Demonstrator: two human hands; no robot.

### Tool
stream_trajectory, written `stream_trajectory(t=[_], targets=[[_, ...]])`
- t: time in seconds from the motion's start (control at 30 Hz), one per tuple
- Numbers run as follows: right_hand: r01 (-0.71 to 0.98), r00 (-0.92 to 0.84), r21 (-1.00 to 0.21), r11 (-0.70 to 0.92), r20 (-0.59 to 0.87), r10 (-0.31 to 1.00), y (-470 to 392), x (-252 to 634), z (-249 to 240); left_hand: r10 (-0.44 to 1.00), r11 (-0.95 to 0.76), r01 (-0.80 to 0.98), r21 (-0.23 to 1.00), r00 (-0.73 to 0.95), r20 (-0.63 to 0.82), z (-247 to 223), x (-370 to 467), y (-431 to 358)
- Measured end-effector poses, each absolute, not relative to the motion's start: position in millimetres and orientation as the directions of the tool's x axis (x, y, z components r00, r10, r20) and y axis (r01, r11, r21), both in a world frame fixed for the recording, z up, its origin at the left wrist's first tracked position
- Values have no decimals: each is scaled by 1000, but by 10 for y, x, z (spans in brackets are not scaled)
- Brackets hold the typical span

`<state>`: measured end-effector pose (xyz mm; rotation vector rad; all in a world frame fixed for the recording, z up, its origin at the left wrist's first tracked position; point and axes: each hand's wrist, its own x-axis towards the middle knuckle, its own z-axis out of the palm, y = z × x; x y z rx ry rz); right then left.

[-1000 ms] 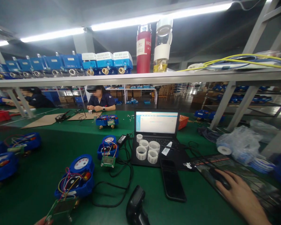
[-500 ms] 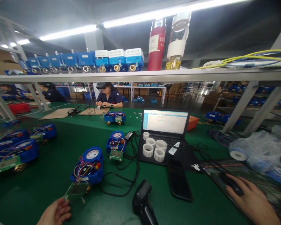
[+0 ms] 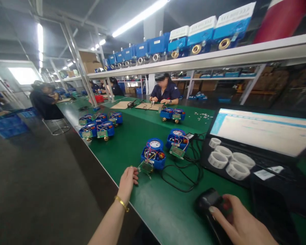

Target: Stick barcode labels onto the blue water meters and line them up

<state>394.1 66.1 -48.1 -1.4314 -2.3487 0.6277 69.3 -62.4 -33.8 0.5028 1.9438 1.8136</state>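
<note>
My left hand [image 3: 129, 177], closed in a pinch, holds the left corner of a small green circuit board [image 3: 146, 167]. Thin coloured wires join that board to an open blue water meter [image 3: 153, 154] with a round white dial. At the lower right, my right hand [image 3: 241, 219] is wrapped round a black barcode scanner [image 3: 208, 200], thumb along its near side. Part of the scanner's handle is hidden by the hand. Just behind the first meter stands a second blue meter [image 3: 177, 139], its own board hanging in front.
Several label rolls [image 3: 218, 160] rest on a laptop [image 3: 265, 132], with a dark phone [image 3: 272, 207] near it. Black cable [image 3: 181, 187] loops beside the meters. More meters [image 3: 97, 127] stand left. A person [image 3: 164, 90] sits opposite, below a shelf [image 3: 193, 63].
My right hand has left the computer mouse and now grips the barcode scanner. The view has swung to the left. My left hand stays at the board's corner.
</note>
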Motion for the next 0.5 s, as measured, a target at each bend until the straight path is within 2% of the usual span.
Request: stream_trajectory(t=[0.13, 0.33, 0.4, 0.5], targets=[[826, -453, -402, 394, -59, 890, 483, 3712, -442, 629, 126, 117, 985, -777, 12, -261, 619, -682], [841, -459, -406, 357, -189, 868, 317, 3791, -467, 741, 125, 276, 953, -664, 96, -230, 528, -711], [830, -464, -441, 341, -207, 861, 251, 3795, -423, 752, 103, 285, 953, -649, 113, -213, 514, -702], [738, -519, -577, 350, -154, 841, 152, 3776, -361, 764, 64, 237, 969, -636, 106, -143, 482, -680]])
